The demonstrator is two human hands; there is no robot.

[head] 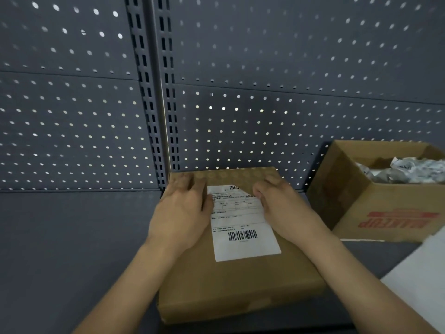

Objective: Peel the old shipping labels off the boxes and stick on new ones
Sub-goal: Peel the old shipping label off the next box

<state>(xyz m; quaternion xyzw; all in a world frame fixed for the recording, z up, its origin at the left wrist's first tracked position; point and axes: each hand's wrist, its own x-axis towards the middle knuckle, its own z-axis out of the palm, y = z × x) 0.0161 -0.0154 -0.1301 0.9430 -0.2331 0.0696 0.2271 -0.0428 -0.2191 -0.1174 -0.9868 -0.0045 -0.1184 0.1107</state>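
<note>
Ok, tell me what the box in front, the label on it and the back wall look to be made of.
Box: brown cardboard, matte, with creased edges. Label: white paper, likely a sticker, faintly glossy, with printed barcodes. Back wall: probably painted metal, dark grey, with even rows of punched holes.

Dark grey shelf (72, 237). Flat cardboard box (240, 285) lies on it at centre, long side running front to back, far end close to the back wall. Open carton (390, 213) stands on the shelf just right of it, and a white sheet-like item (421, 273) lies at near right, cut off by the frame.
</note>
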